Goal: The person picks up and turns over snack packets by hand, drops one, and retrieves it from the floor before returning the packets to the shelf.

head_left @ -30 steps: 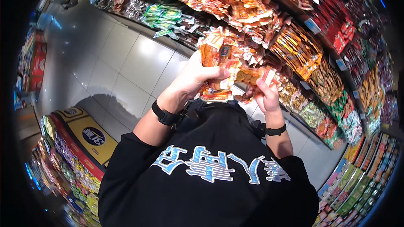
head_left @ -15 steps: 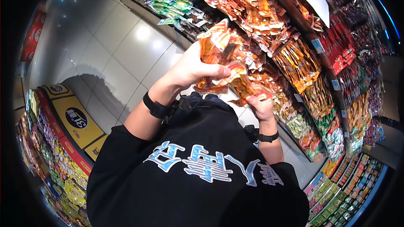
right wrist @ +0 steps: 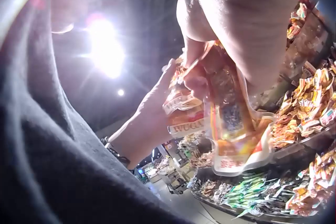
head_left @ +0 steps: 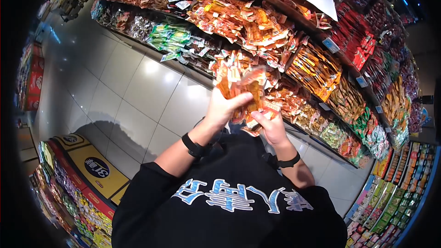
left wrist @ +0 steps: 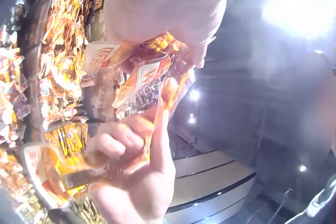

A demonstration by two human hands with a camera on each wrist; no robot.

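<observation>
Orange foil snack packets point(head_left: 242, 84) fan out in a bundle just in front of the shelf bins point(head_left: 257, 25), raised above the tiled floor point(head_left: 151, 82) in the head view. The left hand point(head_left: 224, 109) grips that bundle with its thumb across the front. The right hand point(head_left: 274, 129) pinches a packet at the bundle's lower edge. Both wrists wear black straps point(head_left: 193, 147).

From the left wrist, the left hand point(left wrist: 163, 3) fills the top of the view, thumb pressed onto the snack packets point(left wrist: 144, 74). Below it, the right hand point(left wrist: 134, 182) has its fingers curled around one packet point(left wrist: 50, 176) of its own.

From the right wrist, the right hand point(right wrist: 236, 19) clamps that clear-windowed packet point(right wrist: 231, 124) against those the left hand point(right wrist: 149, 116) holds.

As I read it, loose packets are being gathered and squared into one stack. Adding this one calls for sliding it flat against the rest while the left thumb loosens only briefly, since slick foil could slip out.
</observation>
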